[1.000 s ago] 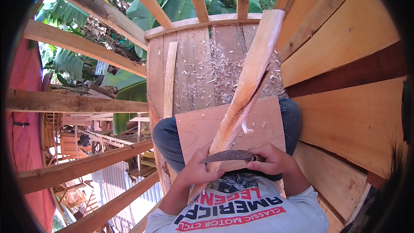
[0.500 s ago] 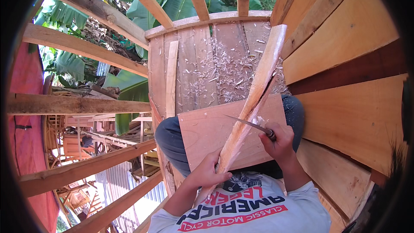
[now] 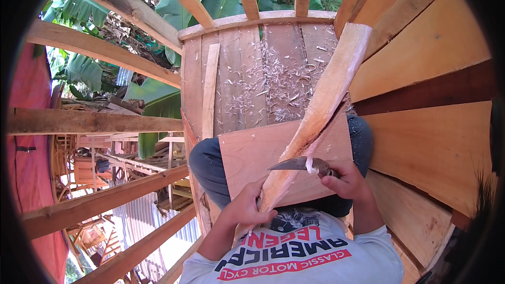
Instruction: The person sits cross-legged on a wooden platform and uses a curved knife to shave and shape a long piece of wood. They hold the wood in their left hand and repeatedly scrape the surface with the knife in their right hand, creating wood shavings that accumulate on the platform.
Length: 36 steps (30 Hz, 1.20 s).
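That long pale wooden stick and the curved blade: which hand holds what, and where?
The left hand grips the long pale wooden stick near its lower end; the right hand holds the curved dark metal knife by its handle.

Single head-worn fisheye view, looking steeply down and close onto lap, board (image 3: 252, 158) and plank floor (image 3: 268, 73); edges bent toward rim.

Plank floor (image 3: 239, 81) strewn with pale wood shavings (image 3: 284, 81), one loose slat (image 3: 210, 89).
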{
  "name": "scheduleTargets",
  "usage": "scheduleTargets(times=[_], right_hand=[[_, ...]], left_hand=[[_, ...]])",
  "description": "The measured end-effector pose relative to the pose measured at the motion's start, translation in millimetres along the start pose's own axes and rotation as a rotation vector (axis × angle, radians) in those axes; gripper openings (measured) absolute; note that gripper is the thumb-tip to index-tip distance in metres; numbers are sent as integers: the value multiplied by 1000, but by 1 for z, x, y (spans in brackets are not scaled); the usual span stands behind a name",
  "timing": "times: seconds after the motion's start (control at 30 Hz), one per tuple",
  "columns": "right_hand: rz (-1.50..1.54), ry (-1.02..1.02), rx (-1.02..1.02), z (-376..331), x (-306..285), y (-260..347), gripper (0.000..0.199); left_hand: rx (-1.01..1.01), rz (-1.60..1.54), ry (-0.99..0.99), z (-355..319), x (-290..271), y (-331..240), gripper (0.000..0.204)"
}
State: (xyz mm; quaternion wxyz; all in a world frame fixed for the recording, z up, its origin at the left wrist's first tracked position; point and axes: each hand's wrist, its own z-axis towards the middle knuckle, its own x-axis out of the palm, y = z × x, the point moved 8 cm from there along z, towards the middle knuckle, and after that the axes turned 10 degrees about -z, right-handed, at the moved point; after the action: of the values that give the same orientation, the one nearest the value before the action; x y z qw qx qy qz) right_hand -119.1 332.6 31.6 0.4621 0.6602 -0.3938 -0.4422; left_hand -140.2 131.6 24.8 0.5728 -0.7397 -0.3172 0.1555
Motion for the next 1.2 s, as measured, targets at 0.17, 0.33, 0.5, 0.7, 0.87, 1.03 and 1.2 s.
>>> scheduleTargets(times=[0.17,0.33,0.5,0.7,0.87,1.03,1.2], right_hand=[[-182,-173,-45,0,-13,13,22],[-618,-674,-310,-13,-24,42,23],[208,-972,-148,-38,-83,-6,26],[-220,-14,-79,6,14,23,23],[-96,-88,83,8,-8,0,23],[-129,-547,-153,-1,-40,22,25],[389,-1187,-222,-46,-113,-1,22]], left_hand=[[-93,-1,9,0,-3,-1,81],[-62,-50,24,0,0,6,81],[-61,-63,0,-9,2,27,80],[-40,-41,-33,-5,-5,9,80],[-125,-48,0,-11,-1,13,81],[10,-23,-73,-7,-3,5,78],[-198,-177,-24,-25,-5,45,81]])
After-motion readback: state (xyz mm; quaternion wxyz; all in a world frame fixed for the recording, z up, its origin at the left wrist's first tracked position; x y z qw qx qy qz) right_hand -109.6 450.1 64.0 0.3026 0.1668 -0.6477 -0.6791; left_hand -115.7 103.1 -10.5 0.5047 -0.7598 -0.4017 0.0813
